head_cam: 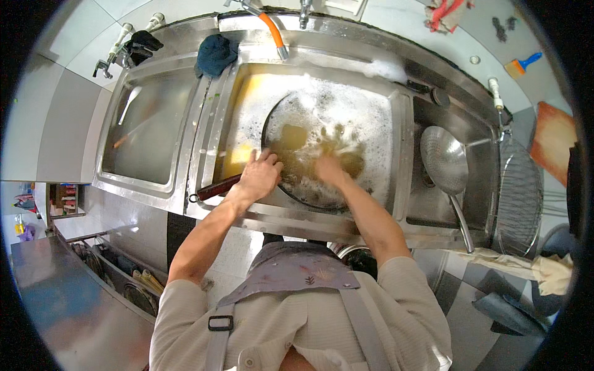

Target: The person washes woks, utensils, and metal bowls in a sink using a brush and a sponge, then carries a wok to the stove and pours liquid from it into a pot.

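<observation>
A large round pan (266,121) lies partly sunk in the foamy water of the middle basin (403,153) of a steel sink. Its dark red-brown handle (218,187) reaches out over the basin's front left edge. My left hand (262,172) grips the pan's left rim where the handle begins, fingers bent over the edge. Inside the rim, my right hand (330,168) is down in the suds, blurred, with water swirling about it. Its fingers are hidden, so whether it holds something is unclear. Brown water shows through gaps in the white foam.
The left basin (153,125) holds cloudy water and a white-ended utensil (130,103). A blue cloth (216,54) hangs on the divider. An orange faucet hose (271,28) hangs behind the pan. In the right basin (420,214) rests a perforated skimmer (444,160), beside a wire rack (519,199).
</observation>
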The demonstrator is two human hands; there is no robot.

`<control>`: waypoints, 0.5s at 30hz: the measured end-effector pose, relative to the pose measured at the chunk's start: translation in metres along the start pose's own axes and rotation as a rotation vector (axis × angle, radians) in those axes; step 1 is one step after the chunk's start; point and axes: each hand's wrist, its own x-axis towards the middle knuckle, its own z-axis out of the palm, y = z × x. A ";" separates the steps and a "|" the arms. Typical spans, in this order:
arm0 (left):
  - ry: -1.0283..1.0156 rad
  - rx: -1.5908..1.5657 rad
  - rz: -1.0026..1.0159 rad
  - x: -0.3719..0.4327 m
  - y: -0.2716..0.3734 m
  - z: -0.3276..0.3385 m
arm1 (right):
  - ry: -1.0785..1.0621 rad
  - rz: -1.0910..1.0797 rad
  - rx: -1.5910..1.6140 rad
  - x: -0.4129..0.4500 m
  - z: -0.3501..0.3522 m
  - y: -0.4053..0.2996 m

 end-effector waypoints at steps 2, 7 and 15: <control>0.023 -0.041 -0.065 -0.047 -0.042 -0.014 | -0.174 0.045 0.261 -0.018 -0.015 -0.065; 0.015 -0.089 -0.232 -0.067 -0.046 -0.032 | -0.242 0.028 -0.183 -0.049 -0.055 -0.054; -0.218 -0.226 -0.210 -0.062 -0.062 -0.023 | -0.392 -0.597 -0.643 -0.039 0.021 0.017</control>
